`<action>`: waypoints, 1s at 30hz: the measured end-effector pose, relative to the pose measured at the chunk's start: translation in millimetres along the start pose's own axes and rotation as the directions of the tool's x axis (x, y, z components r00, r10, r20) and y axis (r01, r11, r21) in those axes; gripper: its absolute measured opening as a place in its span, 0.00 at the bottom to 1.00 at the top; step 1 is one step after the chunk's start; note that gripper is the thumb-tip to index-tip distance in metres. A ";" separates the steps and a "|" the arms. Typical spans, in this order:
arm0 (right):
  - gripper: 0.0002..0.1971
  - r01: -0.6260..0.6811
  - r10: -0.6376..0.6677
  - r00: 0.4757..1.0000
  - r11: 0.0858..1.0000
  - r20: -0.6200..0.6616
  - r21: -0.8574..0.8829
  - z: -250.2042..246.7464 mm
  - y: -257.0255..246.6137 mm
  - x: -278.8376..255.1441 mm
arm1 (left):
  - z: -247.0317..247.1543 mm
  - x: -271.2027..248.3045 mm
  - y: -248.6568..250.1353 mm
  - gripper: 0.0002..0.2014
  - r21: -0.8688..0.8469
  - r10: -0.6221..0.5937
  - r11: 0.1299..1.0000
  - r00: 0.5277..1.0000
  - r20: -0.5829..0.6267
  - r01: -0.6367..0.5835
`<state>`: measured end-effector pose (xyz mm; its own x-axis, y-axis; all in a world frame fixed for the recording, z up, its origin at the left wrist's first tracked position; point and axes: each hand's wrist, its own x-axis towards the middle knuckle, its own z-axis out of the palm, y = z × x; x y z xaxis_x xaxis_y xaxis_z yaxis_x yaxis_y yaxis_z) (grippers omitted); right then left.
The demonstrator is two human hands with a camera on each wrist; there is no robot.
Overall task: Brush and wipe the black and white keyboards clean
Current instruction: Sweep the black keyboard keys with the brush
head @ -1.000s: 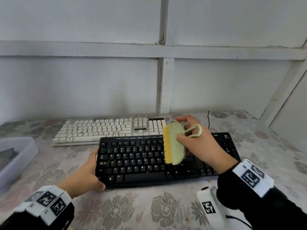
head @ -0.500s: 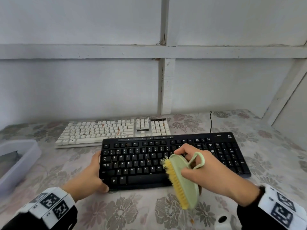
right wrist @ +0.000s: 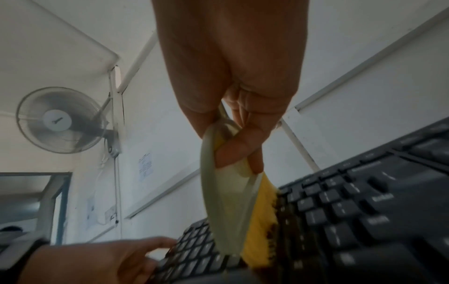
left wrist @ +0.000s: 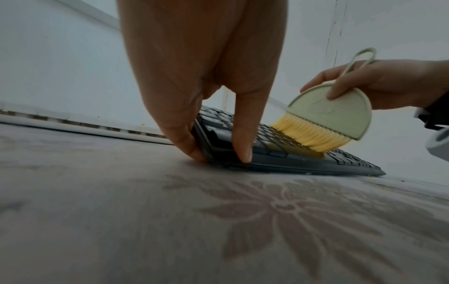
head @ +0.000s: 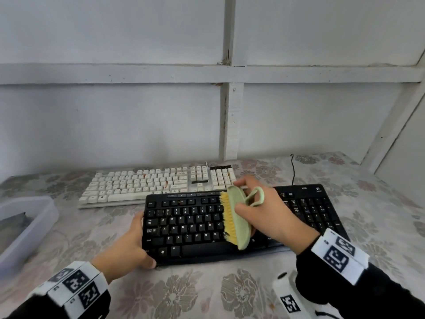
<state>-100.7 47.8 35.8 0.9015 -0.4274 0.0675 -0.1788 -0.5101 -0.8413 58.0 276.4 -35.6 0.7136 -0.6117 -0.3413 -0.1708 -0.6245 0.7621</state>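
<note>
The black keyboard (head: 193,224) lies in front of me on the flowered tablecloth. My left hand (head: 128,245) grips its left end, thumb on the front corner (left wrist: 243,153) and fingers (left wrist: 187,148) behind the edge. My right hand (head: 271,217) holds a pale green brush (head: 239,217) with a loop handle, its yellow bristles (left wrist: 308,134) on the keys near the middle of the keyboard (right wrist: 340,211). The white keyboard (head: 156,183) lies behind the black one, against the wall, untouched, with small orange specks on some keys.
A translucent plastic tub (head: 25,226) stands at the table's left edge. A black cable (head: 293,171) runs from the black keyboard toward the wall. The wall and its white beams close the back. A wall fan (right wrist: 60,120) shows in the right wrist view.
The brush swept down off the keyboard's front edge, then came back up onto the middle keys. The left hand stayed on the keyboard's left end.
</note>
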 end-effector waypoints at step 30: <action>0.15 -0.051 0.060 0.982 0.997 0.181 -0.057 6.0 -4.1 -31.3 | -1.3 -8.2 9.8 0.53 0.027 0.002 1.000 1.000 0.021 -0.003</action>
<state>-125.8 67.7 33.9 0.9456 -0.3149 -0.0817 -0.2463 -0.5291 -0.8120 51.4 275.9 -24.7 0.6991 -0.6231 -0.3507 -0.1909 -0.6354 0.7482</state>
